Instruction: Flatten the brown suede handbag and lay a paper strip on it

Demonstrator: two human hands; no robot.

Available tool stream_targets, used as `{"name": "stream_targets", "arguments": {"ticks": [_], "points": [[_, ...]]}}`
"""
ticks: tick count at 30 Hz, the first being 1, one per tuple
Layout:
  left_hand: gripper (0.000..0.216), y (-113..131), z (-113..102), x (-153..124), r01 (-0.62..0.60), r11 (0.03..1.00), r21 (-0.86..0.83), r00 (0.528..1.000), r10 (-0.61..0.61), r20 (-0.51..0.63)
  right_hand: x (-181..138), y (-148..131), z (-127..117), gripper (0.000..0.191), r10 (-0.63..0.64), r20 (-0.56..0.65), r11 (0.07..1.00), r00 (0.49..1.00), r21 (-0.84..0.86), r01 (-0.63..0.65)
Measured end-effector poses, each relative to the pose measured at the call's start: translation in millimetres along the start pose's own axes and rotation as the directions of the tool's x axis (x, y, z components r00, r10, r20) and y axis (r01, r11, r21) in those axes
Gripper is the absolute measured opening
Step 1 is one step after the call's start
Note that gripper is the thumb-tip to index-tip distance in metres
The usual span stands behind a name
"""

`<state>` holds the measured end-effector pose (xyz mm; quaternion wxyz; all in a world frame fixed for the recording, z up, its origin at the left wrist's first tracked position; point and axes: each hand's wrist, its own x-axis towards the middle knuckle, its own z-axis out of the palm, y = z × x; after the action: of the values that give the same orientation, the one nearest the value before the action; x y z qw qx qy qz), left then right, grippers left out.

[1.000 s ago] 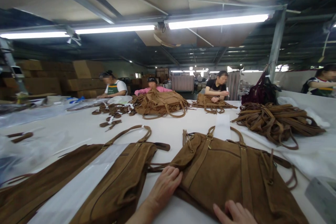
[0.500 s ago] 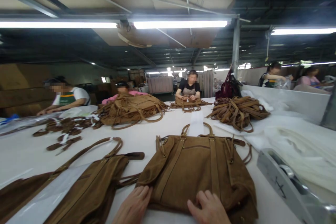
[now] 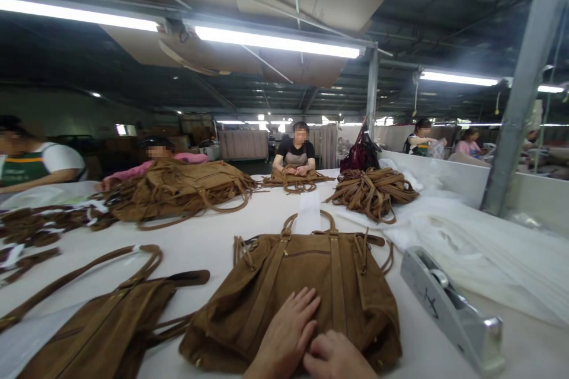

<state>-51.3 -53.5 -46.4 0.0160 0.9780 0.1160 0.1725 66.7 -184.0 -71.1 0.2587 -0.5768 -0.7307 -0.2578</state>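
Observation:
A brown suede-like handbag [image 3: 306,269] lies flat in front of me, its two handles pointing away and a white paper strip [image 3: 308,213] between them. My left hand [image 3: 288,328] is spread flat on the lower middle of the bag's front, fingers stretched out. Just to its right, my right hand [image 3: 335,355] rests at the bag's lower edge with curled fingers; whatever may be in them is hidden. At the left lies a second brown handbag [image 3: 111,320] with a long strap and a clear plastic sheet [image 3: 38,331] on it.
A grey tape dispenser [image 3: 451,308] stands at the right beside white wrapping sheets [image 3: 480,254]. Farther back are piled brown bags [image 3: 178,189] and a heap of brown straps [image 3: 376,192]. A co-worker [image 3: 294,151] handles a brown item across the table [image 3: 262,216].
My left hand has moved from the bag's lower left corner to its middle, next to my right hand. The right hand's fingers have curled in. The view has turned right.

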Motion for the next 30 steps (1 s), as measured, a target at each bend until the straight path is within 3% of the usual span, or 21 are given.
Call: {"name": "stream_targets", "arguments": {"ticks": [1,2,5,8,11,15,17,20,23,26,28,30], "points": [[0.050,-2,2,-2,-0.023,1.000,0.016,1.000,0.023,-0.004,1,10,-20,0.004,-0.082,0.117,0.993,0.990,0.089,0.072],[0.050,-3,1,-3,-0.044,0.999,0.028,0.999,0.044,-0.010,3,22,-44,0.003,-0.085,0.208,0.989,0.974,0.139,0.056],[0.050,2,-8,-1,-0.067,0.997,0.042,0.998,0.068,-0.009,5,59,-111,0.049,-0.001,0.368,0.983,0.930,0.170,-0.067],[0.048,7,-13,2,-0.066,0.997,0.034,0.998,0.066,-0.002,1,88,-144,0.050,-0.014,0.484,0.978,0.875,0.189,-0.089],[0.047,8,-14,3,-0.059,0.998,0.017,0.998,0.059,-0.015,-12,102,-140,0.048,-0.064,0.502,0.987,0.863,0.161,-0.021],[0.049,9,-15,4,-0.055,0.998,-0.001,0.998,0.055,0.014,-46,95,-120,0.044,-0.141,0.330,0.980,0.933,-0.087,0.179],[0.049,9,-15,4,-0.056,0.998,-0.014,0.998,0.056,0.033,-65,88,-114,0.048,-0.202,0.261,0.943,0.944,-0.208,0.259],[0.048,9,-14,6,-0.047,0.998,-0.035,0.996,0.049,0.069,-79,84,-113,0.059,-0.193,0.297,0.926,0.935,-0.261,0.273],[0.046,8,-12,7,-0.025,0.998,-0.054,0.994,0.031,0.105,-74,89,-123,0.071,-0.052,0.404,0.991,0.913,-0.089,0.096],[0.044,7,-12,9,-0.012,0.997,-0.070,0.995,0.018,0.094,-69,99,-138,0.073,0.294,0.378,0.943,0.878,0.038,-0.332],[0.043,7,-13,10,-0.011,0.997,-0.078,0.996,0.018,0.092,-75,103,-142,0.067,0.517,0.338,0.811,0.786,0.099,-0.576],[0.043,8,-14,10,-0.009,0.997,-0.082,0.995,0.017,0.102,-87,102,-138,0.067,0.633,0.441,0.618,0.636,0.208,-0.759]]}}
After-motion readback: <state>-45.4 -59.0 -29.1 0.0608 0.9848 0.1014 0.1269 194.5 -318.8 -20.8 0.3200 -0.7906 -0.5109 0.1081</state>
